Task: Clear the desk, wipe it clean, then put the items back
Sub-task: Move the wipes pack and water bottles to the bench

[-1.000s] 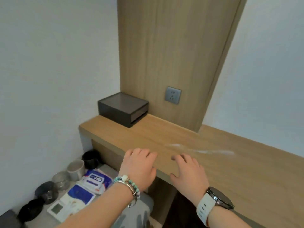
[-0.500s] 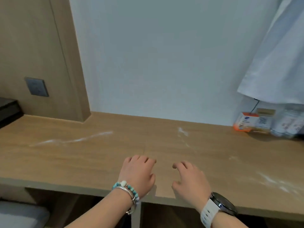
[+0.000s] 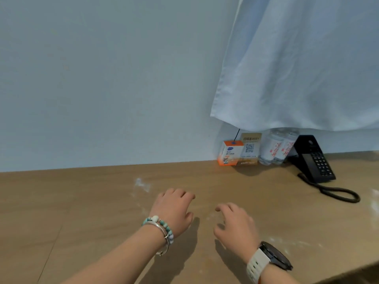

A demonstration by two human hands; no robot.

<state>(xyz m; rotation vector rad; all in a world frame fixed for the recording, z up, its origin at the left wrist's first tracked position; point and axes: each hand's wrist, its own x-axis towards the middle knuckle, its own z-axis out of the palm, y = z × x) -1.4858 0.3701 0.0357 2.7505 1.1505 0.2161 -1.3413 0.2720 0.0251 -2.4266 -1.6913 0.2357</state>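
Note:
The wooden desk carries white powdery smears. My left hand, with a bead bracelet, and my right hand, with a watch, hover side by side over its middle, fingers loosely curled, holding nothing. Against the wall at the back right stand an orange and white box, a WIFI sign card, two water bottles and a black telephone with a coiled cord.
A white cloth hangs from above over the back right items, covering the bottle tops. A pale wall bounds the desk at the back. More white smears lie near the front right edge.
The view has swung right along the desk: the dark box, socket and wood panel have left the frame, and the telephone and bottles have come in. Both hands stay empty and in front.

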